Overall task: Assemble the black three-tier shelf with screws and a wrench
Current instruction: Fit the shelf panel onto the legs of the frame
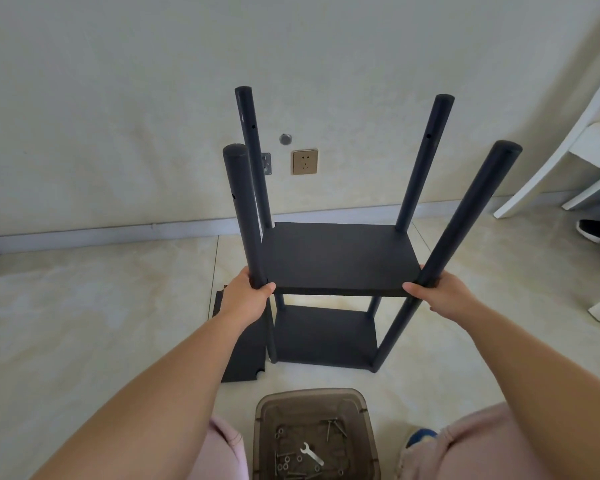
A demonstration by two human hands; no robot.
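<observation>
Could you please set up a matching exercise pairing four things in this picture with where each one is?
Things:
1. wrench
2. spare board
3. socket
4. left hand

Places:
A. on the wall behind the shelf
B. flat on the floor, left of the shelf
C. in the brown tray with the screws
D. holding the near left post at the middle board

Pairs: 1-C, 2-B, 3-A, 4-D
</observation>
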